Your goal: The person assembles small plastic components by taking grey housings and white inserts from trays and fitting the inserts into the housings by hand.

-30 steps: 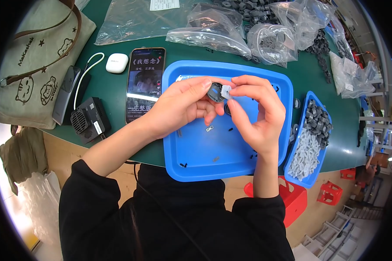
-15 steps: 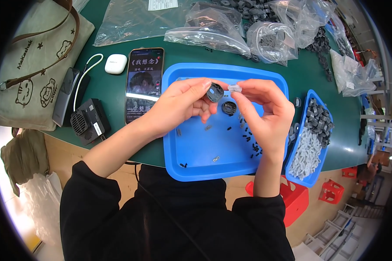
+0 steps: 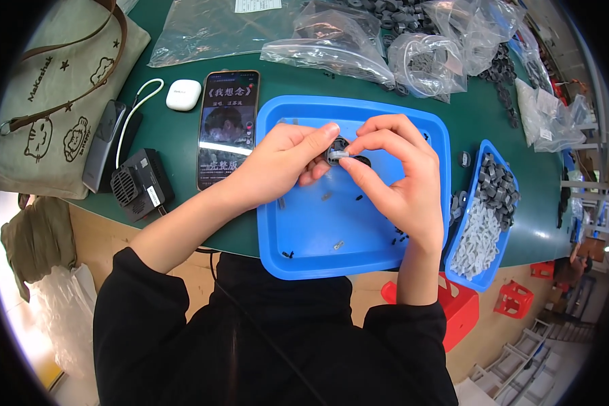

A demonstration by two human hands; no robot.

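Lit phone screen (image 3: 227,128); clear bags (image 3: 331,40) behind

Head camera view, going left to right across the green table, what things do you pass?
Beige tote bag → small black fan → white earbud case → phone → left hand → right hand → small blue bin of grey and white parts.

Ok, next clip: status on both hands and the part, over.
Left hand grips dark round part over blue tray. Right hand pinches small pale piece against it. Loose bits lie in the tray; nothing blocks the hands.
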